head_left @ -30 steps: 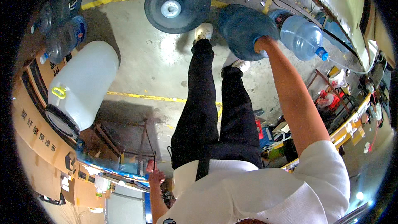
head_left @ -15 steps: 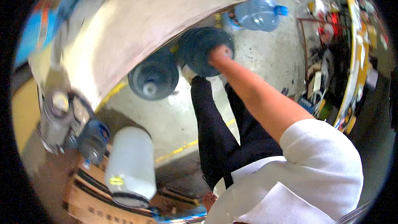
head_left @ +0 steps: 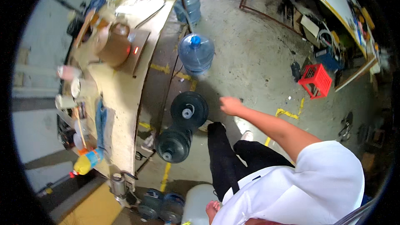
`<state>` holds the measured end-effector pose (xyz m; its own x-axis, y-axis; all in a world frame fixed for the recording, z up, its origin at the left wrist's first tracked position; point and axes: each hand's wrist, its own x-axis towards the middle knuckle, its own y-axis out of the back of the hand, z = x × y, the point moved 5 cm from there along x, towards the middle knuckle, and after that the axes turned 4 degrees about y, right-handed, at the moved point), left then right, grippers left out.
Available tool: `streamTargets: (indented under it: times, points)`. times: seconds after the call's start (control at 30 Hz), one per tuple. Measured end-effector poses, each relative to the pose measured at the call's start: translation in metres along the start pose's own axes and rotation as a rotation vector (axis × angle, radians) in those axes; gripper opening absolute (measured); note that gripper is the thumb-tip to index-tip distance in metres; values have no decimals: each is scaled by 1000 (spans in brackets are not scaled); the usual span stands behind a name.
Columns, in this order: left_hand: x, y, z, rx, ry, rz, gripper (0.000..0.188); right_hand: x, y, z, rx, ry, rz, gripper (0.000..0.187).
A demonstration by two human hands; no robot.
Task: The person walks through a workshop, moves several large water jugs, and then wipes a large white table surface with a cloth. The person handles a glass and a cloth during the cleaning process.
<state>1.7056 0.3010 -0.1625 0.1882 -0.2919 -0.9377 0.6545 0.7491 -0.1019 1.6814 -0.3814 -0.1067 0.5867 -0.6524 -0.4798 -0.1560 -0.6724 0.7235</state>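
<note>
My right hand hangs above the floor with its fingers curled in and nothing visible in them. Just to its left stands a dark water-cooler bottle, upright, with a pale neck and a looped handle. A second dark bottle stands against it, nearer to me. Farther off is a clear blue bottle with a blue cap. Close to my body, at the lower edge, my left hand hangs with fingers loosely curled, holding nothing that I can see, beside a white barrel.
On the left runs a long pale workbench with a brown pot and a yellow-filled bottle. Another blue bottle stands beyond. To the right are a red stool and a cluttered shelf. More bottles stand below the bench end.
My right hand has come off the dark bottle's neck and is now apart from it, to its right. The view has swung, showing more of the bench and far floor.
</note>
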Motion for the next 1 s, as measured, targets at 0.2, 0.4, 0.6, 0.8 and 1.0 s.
streamTargets:
  times: [0.2,0.4,0.6,0.8,1.0]
  points:
    - [25,-64,136,114,153,-118,18,-225,-16,266,21,-440,15,32]
    - [54,-181,274,966,-492,-119,14,-528,-88,449,149,-1070,127,27]
    - [37,-347,311,782,-258,-190,14,-638,-141,425,372,-1328,-93,28]
    - [52,-394,306,1024,-243,-341,14,-524,-115,397,378,-885,-46,25]
    - [132,-368,335,239,643,-611,16,-405,60,354,483,-605,240,30]
